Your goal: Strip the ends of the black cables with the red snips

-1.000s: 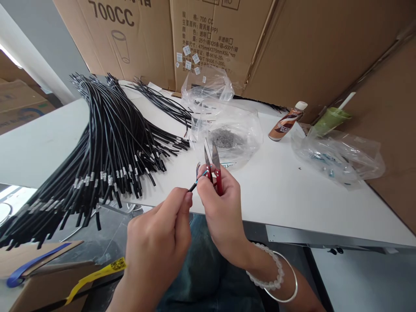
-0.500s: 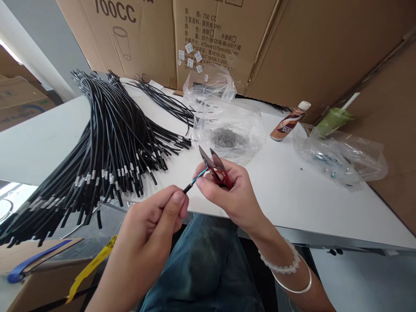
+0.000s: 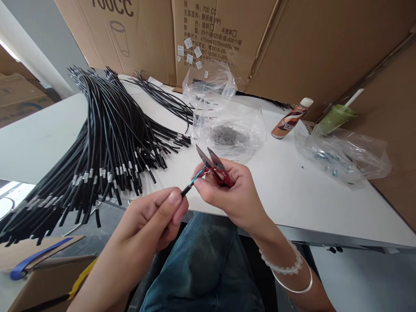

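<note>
My left hand (image 3: 159, 216) is closed on a black cable (image 3: 186, 190), pinching it near its end. Out of that end run thin bluish inner wires (image 3: 196, 175), which reach up to the scissors. In my right hand (image 3: 232, 193) is a pair of scissors (image 3: 214, 167) with red handles, blades parted and pointing up and away. The right thumb and fingertips lie beside the wires; whether they pinch them I cannot tell. The rest of the cable is hidden by my left hand.
A large bundle of black cables (image 3: 107, 130) covers the table's left side. Behind my hands lies a clear bag (image 3: 227, 134) with small dark metal pieces. A brown bottle (image 3: 289, 121), a green cup (image 3: 338, 117) and another clear bag (image 3: 344, 156) stand right. Cardboard boxes (image 3: 221, 43) line the back.
My left hand has shifted slightly left and down with the cable. The scissors have moved a little left, with their blades still parted. The view has tilted slightly.
</note>
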Available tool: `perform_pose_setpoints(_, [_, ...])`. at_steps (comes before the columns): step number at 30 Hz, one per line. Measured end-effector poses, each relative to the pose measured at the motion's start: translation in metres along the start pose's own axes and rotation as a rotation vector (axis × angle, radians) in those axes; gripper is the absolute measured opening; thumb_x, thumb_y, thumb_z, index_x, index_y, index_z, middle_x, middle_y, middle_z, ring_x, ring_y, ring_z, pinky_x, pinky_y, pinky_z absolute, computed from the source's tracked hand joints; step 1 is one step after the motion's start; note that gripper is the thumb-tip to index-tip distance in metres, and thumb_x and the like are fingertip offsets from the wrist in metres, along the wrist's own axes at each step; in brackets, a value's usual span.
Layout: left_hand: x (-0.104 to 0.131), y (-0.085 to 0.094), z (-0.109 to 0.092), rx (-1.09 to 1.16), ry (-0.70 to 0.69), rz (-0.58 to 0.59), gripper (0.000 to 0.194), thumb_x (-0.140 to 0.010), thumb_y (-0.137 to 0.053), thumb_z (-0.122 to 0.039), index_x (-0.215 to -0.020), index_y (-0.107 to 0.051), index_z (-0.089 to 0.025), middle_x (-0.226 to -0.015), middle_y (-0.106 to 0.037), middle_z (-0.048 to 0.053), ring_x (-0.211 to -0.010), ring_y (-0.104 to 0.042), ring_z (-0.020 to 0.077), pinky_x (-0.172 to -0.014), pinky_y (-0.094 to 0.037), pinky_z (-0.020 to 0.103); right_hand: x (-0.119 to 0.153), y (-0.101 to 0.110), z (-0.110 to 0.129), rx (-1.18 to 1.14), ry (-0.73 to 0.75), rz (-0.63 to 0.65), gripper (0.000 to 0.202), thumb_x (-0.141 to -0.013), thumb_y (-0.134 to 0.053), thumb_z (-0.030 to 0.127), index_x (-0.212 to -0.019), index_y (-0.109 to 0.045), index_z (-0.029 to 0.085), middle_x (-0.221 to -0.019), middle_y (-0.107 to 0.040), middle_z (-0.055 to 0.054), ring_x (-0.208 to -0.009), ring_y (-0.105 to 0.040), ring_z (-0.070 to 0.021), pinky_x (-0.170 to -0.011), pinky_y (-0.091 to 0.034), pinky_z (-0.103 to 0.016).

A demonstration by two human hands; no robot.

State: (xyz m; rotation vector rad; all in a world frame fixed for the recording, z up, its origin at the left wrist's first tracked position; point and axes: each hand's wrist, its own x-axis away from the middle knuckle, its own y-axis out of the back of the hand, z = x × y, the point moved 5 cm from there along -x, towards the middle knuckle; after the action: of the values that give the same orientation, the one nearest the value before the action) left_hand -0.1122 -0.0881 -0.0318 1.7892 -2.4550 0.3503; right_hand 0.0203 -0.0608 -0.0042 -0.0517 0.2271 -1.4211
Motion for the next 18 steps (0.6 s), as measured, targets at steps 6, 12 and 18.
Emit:
perform_pose_setpoints(6, [0.000, -0.008, -0.007, 0.179, 0.052, 0.020, 0.041, -0.086, -0.058, -0.049, -0.059, -0.046, -0.020, -0.051, -0.025, -0.006, -0.050, -0.011, 0.0089, -0.045, -0.008, 0.026, 0.007, 0.001, 0.002, 0.025, -0.010, -0.009, 0.007, -0.073, -0.069, 0.014, -0.073, -0.064, 0.019, -0.050, -0.034, 0.010, -0.044, -0.025, -0.0041, -0.038, -0.028, -0.017])
perform_pose_setpoints(12, [0.008, -0.011, -0.003, 0.258, 0.074, 0.006, 0.040, -0.091, -0.052, -0.040, -0.058, -0.045, -0.020, -0.047, -0.021, -0.007, -0.045, -0.008, 0.0081, -0.043, -0.009, 0.025, 0.013, 0.002, 0.009, 0.042, 0.031, -0.113, 0.014, -0.066, -0.079, 0.012, -0.070, -0.069, 0.020, -0.046, -0.031, 0.010, -0.041, -0.029, -0.0053, -0.041, -0.037, -0.020])
perform_pose_setpoints(18, [0.004, -0.018, -0.003, 0.329, 0.044, -0.012, 0.041, -0.091, -0.053, -0.042, -0.058, -0.046, -0.020, -0.048, -0.018, -0.007, -0.047, -0.009, 0.0093, -0.044, -0.013, 0.025, 0.026, -0.001, -0.009, -0.004, 0.076, -0.278, 0.012, -0.068, -0.081, 0.020, -0.071, -0.069, 0.021, -0.044, -0.043, 0.008, -0.038, -0.036, -0.0058, -0.038, -0.038, -0.019])
